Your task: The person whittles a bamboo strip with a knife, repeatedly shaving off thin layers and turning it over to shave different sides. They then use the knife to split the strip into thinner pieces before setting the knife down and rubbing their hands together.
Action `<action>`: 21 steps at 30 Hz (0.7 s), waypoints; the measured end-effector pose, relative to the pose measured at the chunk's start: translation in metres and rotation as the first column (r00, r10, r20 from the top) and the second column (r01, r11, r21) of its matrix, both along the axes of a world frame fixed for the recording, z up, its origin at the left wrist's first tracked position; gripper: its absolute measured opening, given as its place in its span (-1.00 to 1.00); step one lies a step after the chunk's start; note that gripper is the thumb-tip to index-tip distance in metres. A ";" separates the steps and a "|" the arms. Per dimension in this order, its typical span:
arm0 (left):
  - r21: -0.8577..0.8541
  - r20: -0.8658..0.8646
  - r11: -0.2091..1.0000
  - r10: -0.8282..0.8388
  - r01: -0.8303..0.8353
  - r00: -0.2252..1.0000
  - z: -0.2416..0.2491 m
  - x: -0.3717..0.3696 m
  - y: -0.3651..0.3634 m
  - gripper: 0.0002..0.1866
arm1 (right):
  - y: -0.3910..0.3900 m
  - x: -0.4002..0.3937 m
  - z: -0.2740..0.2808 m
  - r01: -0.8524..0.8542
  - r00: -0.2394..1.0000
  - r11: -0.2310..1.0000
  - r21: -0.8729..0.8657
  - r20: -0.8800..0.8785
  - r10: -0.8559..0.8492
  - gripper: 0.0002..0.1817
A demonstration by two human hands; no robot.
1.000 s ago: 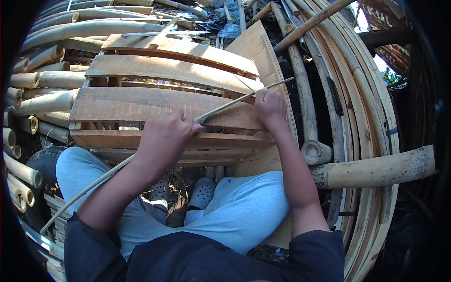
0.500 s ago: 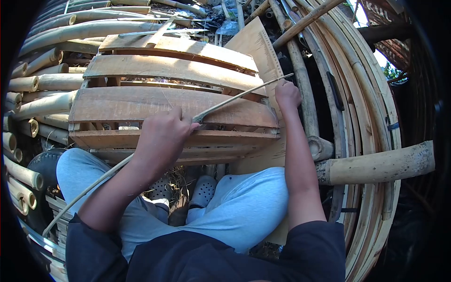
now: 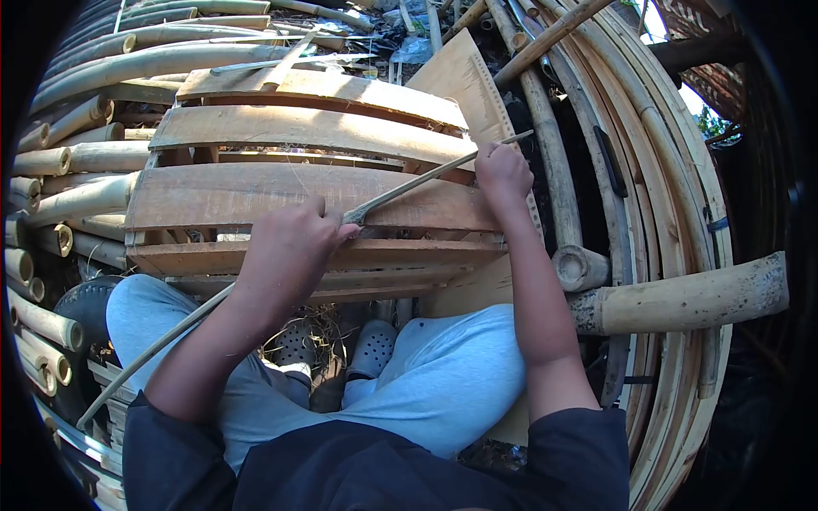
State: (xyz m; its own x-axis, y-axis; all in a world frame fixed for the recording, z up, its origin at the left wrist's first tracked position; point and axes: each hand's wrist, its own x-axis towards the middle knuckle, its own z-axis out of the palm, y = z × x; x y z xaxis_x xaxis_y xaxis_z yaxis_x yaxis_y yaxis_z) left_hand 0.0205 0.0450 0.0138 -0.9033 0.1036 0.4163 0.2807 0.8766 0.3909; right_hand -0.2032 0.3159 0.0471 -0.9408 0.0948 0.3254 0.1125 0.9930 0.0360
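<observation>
A long, thin bamboo strip runs diagonally from the lower left, beneath my left forearm, up to the right. My left hand is closed around its middle, where a rough, frayed-looking thickening shows beside the thumb. Near the strip's upper end my right hand is closed on it, and a short tip sticks out beyond the fist. Under the strip stands a low slatted wooden bench or crate, its boards spaced apart with gaps. Whether my right fingers also hold something small is hidden.
Bamboo poles are stacked on the left. Long curved wooden strips lie along the right, with a thick bamboo piece across them. A flat board leans behind the bench. My legs are bent close before it.
My right hand has moved left along the strip, toward my left hand, leaving more of the tip exposed. My left hand has shifted slightly left and keeps its grip.
</observation>
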 end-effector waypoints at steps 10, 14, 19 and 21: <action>-0.014 0.026 1.000 0.022 -0.022 0.999 0.002 0.002 -0.012 -0.66 | -0.038 0.054 0.010 -0.113 0.978 0.993 0.045 0.180 0.104 -0.42; -0.028 0.014 0.999 0.022 -0.021 1.000 0.002 0.004 -0.011 -0.66 | 0.016 -0.001 0.003 0.084 0.996 0.992 -0.089 0.044 -0.081 -0.41; 0.000 0.025 1.000 0.025 -0.025 0.999 0.002 0.002 -0.016 -0.66 | -0.079 0.113 0.003 -0.334 0.906 0.936 -0.114 0.236 0.352 -0.37; -0.006 0.055 1.000 0.008 -0.007 0.998 0.004 0.002 -0.016 -0.66 | -0.077 0.109 -0.002 -0.355 0.903 0.928 -0.117 0.215 0.373 -0.39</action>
State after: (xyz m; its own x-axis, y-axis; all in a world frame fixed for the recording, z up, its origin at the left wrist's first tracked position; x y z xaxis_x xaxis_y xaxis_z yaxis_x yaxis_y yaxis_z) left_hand 0.0224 0.0291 0.0175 -0.9254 0.0993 0.3657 0.2526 0.8810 0.4000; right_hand -0.0947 0.2387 0.0455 -0.9620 -0.2531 0.1022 -0.2597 0.9640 -0.0570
